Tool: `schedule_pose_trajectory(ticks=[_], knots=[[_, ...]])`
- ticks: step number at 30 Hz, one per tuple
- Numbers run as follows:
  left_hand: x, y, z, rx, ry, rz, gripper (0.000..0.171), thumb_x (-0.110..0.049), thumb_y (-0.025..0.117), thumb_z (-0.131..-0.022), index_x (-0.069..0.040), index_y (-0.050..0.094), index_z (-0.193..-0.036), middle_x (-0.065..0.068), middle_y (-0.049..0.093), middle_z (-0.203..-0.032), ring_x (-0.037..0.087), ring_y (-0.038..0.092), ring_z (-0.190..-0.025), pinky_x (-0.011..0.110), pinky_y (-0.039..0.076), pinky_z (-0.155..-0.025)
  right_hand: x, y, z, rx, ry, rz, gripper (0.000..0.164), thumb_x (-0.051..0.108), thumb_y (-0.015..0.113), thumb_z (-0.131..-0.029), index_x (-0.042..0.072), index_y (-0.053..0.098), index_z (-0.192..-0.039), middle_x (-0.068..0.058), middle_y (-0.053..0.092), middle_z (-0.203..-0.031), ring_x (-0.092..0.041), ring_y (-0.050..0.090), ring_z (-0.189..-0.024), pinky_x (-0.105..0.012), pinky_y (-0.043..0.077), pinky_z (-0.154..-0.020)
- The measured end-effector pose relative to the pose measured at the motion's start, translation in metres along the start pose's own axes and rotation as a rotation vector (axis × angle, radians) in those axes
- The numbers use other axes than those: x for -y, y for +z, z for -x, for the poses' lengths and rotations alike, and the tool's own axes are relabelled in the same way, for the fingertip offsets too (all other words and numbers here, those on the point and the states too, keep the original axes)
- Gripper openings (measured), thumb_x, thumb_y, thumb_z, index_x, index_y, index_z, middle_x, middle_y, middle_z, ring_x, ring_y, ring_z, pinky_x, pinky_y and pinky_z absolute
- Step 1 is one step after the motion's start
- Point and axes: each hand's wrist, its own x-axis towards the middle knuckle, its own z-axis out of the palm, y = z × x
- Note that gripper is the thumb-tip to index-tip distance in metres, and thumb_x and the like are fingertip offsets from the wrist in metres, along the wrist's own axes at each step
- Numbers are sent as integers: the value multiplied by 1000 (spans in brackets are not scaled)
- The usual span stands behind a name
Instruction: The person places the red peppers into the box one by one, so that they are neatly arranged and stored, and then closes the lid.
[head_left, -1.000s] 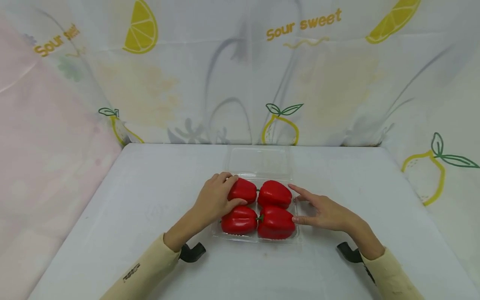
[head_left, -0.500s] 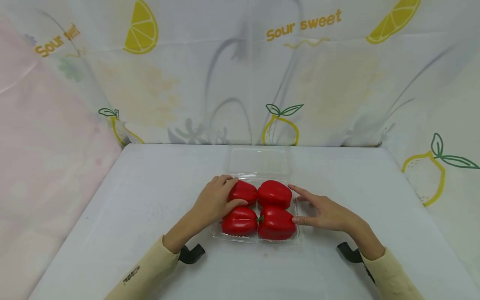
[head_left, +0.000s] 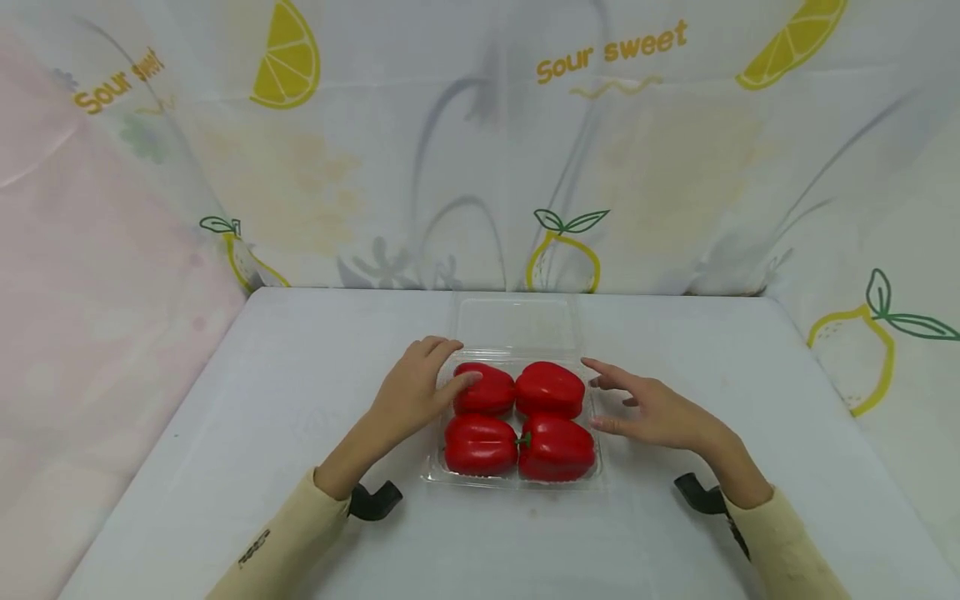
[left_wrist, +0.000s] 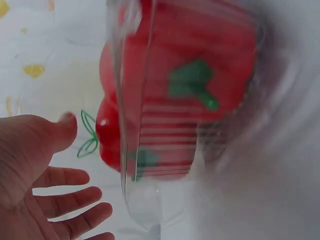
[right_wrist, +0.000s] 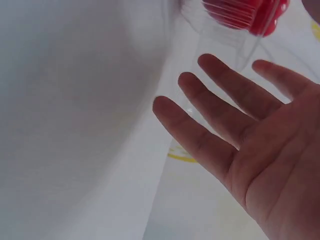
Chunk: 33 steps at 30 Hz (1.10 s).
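Note:
Several red bell peppers sit in two rows inside a clear plastic clamshell box [head_left: 513, 482]. The far-left bell pepper [head_left: 491, 398] lies beside my left hand [head_left: 411, 387], whose thumb overlaps it in the head view. Nothing is gripped there; the fingers are spread, and the left wrist view shows them apart from the box wall. My right hand [head_left: 656, 412] hovers by the box's right side, fingers loosely extended, near the far-right pepper [head_left: 551, 390] and the near-right pepper [head_left: 557, 448]. The near-left pepper [head_left: 480, 445] lies toward the box's front. Through the wall, a green stem [left_wrist: 192, 82] shows.
The box's clear lid [head_left: 516, 322] lies folded back flat on the white table [head_left: 315, 375], toward the rear edge. A printed cloth [head_left: 420, 150] hangs behind the table and at both sides. A black curved piece sticks out at each wrist.
My left hand has lifted off the left peppers and drawn back to the left. My right hand has pulled slightly away from the right peppers. The peppers stay inside the box.

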Motion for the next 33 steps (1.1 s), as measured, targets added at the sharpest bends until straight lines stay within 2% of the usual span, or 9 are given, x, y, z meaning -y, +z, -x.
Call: schedule_pose_trajectory(ticks=[5, 8, 12, 16, 21, 29, 33], knots=[[18, -2, -11, -38, -142, 114, 44, -28, 69, -93, 1, 61, -125, 18, 63, -120, 30, 63, -102, 44, 57, -80, -2, -11, -16, -107, 10, 5, 71, 32, 67, -94, 10, 33, -152, -16, 59, -133, -34, 57, -120, -52, 53, -89], [29, 0, -17, -20, -240, 196, 46, -26, 67, -94, 3, 58, -128, 21, 64, -120, 32, 67, -97, 44, 59, -75, -6, -16, -28, -193, 29, 4, 66, 29, 65, -96, 6, 36, -150, -17, 62, -128, -34, 60, -115, -51, 54, -87], [39, 4, -25, 24, -359, 323, 50, -26, 66, -95, 4, 52, -133, 23, 63, -122, 36, 67, -101, 45, 58, -77, -10, -21, -43, -274, 66, -65, 61, 25, 65, -96, 2, 40, -147, -18, 65, -123, -35, 63, -110, -51, 55, -85], [45, 8, -31, 67, -452, 496, 52, -24, 65, -95, 5, 48, -136, 24, 62, -123, 34, 68, -100, 41, 58, -77, -15, -25, -55, -280, 148, -210, 64, 22, 66, -96, -1, 37, -148, -23, 62, -124, -37, 64, -108, -44, 57, -81], [49, 13, -38, 80, -541, 710, 52, -18, 64, -96, 7, 45, -138, 26, 60, -124, 32, 69, -96, 37, 59, -76, -16, -26, -66, -250, 257, -344, 68, 22, 64, -96, -4, 31, -150, -28, 55, -132, -40, 61, -112, -40, 58, -81], [57, 16, -43, 94, -671, 921, 49, -9, 62, -96, 6, 45, -140, 25, 60, -122, 29, 68, -100, 38, 57, -81, -16, -24, -76, -199, 344, -525, 60, 13, 60, -98, -6, 33, -148, -30, 50, -135, -37, 59, -116, -40, 55, -86], [59, 13, -43, 108, -706, 1026, 49, -5, 60, -96, 9, 44, -140, 25, 59, -121, 25, 67, -97, 38, 56, -84, -18, -24, -79, -181, 372, -629, 57, 12, 56, -99, -5, 33, -148, -30, 47, -139, -38, 55, -120, -39, 54, -90]])
